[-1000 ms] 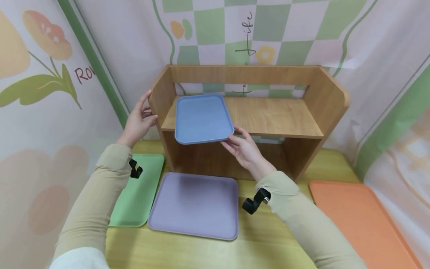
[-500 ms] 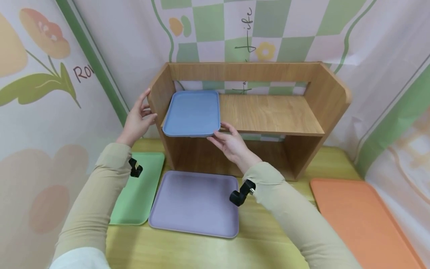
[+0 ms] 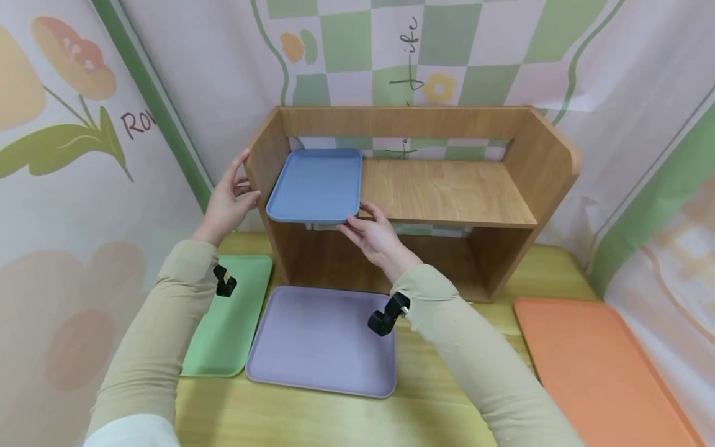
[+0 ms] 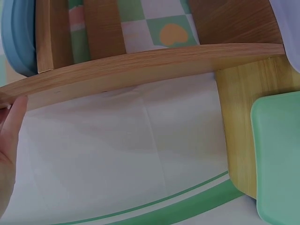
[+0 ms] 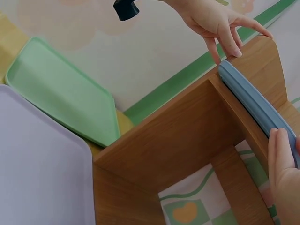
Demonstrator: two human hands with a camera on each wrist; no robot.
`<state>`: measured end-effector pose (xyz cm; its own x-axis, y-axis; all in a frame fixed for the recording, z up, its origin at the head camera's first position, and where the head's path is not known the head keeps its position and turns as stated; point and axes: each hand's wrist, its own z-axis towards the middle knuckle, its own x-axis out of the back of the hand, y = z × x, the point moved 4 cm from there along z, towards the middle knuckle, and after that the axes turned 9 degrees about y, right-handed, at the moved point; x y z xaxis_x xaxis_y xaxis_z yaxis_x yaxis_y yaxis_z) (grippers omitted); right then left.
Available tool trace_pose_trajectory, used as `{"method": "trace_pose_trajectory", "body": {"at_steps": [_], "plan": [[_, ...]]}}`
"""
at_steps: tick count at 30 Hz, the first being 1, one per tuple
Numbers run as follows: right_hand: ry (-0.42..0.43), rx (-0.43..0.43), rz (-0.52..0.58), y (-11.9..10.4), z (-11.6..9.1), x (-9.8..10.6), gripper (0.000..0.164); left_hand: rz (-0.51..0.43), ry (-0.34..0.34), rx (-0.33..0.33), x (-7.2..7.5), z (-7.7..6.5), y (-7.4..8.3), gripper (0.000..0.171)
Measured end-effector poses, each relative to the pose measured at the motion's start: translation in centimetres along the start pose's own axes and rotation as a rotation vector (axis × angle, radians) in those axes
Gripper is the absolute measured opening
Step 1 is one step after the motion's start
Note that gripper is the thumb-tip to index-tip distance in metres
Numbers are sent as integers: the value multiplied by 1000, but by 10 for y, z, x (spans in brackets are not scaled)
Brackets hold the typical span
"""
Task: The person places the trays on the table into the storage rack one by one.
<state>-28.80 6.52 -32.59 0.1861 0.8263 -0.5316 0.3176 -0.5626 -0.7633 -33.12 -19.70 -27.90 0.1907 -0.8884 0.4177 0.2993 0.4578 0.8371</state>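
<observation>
A blue tray (image 3: 315,186) lies on the left part of the wooden shelf unit's (image 3: 447,192) upper board, close to the left side panel, its front edge reaching past the board's edge. My right hand (image 3: 377,239) pinches the tray's front right corner, thumb above and fingers below. In the right wrist view the tray (image 5: 255,98) shows edge-on over the board. At the side panel (image 4: 140,63), my left hand (image 3: 226,202) rests its fingertips against the front edge and outer face. Only part of that left hand (image 4: 8,150) shows in the left wrist view.
Below the unit, a purple tray (image 3: 324,341) lies on the yellow wooden table (image 3: 268,416). A green tray (image 3: 231,323) lies to its left, and an orange tray (image 3: 598,354) is at the far right. Patterned curtains (image 3: 447,43) stand behind and beside the unit.
My right hand has carried the blue tray left and down onto the upper board, from a tilted pose to lying squarer with the unit. My left hand stays at the side panel.
</observation>
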Motion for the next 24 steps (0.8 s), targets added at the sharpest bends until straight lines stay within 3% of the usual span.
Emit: {"method": "trace_pose_trajectory", "body": {"at_steps": [13, 24], "plan": [[-44, 26, -61, 0, -5, 7, 60, 16, -10, 5, 0, -1, 2, 83], [-118, 30, -122, -2, -21, 31, 60, 12, -11, 9, 0, 0, 1, 83]]}}
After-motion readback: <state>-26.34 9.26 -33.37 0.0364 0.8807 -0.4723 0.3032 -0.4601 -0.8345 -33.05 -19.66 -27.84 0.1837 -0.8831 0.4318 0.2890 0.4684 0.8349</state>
